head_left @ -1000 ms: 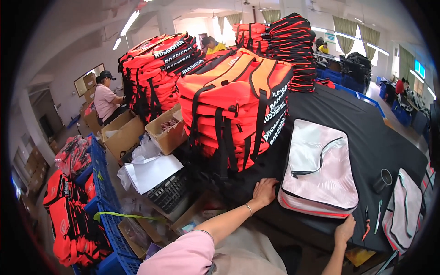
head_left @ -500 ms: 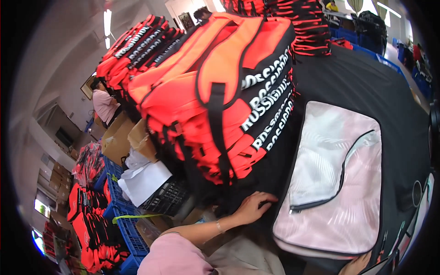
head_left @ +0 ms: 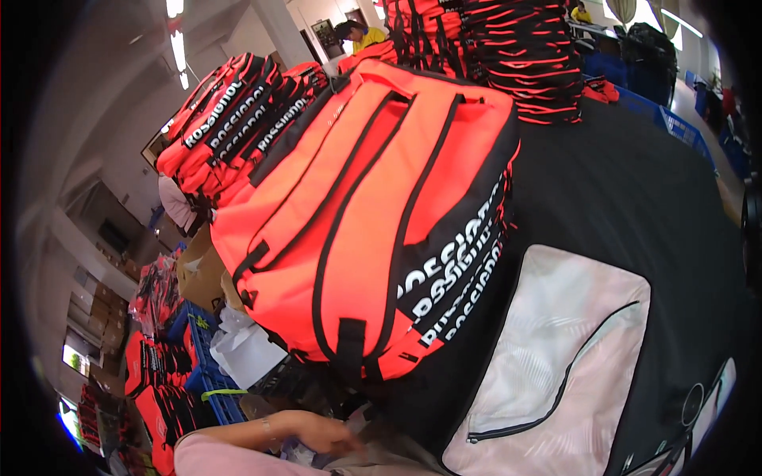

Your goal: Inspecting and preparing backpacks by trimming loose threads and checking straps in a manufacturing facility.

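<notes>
My left hand [head_left: 327, 434] is low in the picture, at the near side of the black table and below the front of a tall stack of orange-red and black backpacks [head_left: 369, 206]. Its fingers are smeared by motion, so I cannot make out whether it grips anything. To the right of the stack lies a flat, pale pinkish see-through panel [head_left: 591, 381] with black edging and a curved dark zipper [head_left: 548, 408]. No hand shows on the panel's visible part. My right hand is out of the picture.
Black cloth covers the table [head_left: 627, 190]. More backpacks [head_left: 230, 119] are piled behind on the left, and another tall pile [head_left: 528, 63] stands at the back. Blue crates [head_left: 208, 357] and white sheets [head_left: 246, 353] sit left of the table. People work farther off.
My left hand has drawn back leftward, away from the panel's edge. The right hand, at the panel's near corner before, has left the picture. Stack and panel appear lower as the view shifts.
</notes>
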A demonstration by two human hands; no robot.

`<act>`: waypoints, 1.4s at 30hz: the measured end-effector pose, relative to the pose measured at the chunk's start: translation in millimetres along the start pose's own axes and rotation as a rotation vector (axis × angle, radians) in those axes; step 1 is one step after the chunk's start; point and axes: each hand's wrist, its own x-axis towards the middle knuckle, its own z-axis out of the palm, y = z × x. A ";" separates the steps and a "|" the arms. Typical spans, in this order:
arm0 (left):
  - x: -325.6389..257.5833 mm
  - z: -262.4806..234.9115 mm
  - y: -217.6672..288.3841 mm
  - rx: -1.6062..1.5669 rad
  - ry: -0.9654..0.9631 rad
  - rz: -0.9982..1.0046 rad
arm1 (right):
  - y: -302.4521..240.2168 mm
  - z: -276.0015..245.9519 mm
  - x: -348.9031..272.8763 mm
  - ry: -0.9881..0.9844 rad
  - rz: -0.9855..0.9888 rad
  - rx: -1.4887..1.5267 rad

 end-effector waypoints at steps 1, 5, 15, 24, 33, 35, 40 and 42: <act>-27.1 -5.0 20.1 -0.067 -0.070 -0.088 | 1.5 -0.5 -14.1 0.053 -0.009 -0.050; -127.0 -77.4 159.2 -0.115 0.085 0.029 | -75.5 -6.6 43.1 -0.374 1.026 -0.483; -199.4 -352.9 262.9 0.625 1.514 0.147 | -77.2 36.3 190.0 0.180 0.604 -0.619; -157.0 -533.9 190.7 0.996 1.421 -0.107 | -123.2 270.0 503.8 -0.087 -0.300 0.171; -112.0 -609.7 129.7 1.089 1.478 -0.048 | -171.9 454.2 607.5 -0.492 -0.552 0.178; -114.4 -612.6 118.4 1.075 1.462 -0.110 | -175.9 465.1 596.3 -0.595 -0.563 0.145; -111.3 -615.5 111.7 0.779 1.437 -0.118 | -171.3 478.6 564.0 -0.757 -0.494 0.187; -119.2 -624.8 93.6 0.391 1.443 0.025 | -178.6 483.2 559.1 -0.751 -0.495 0.229</act>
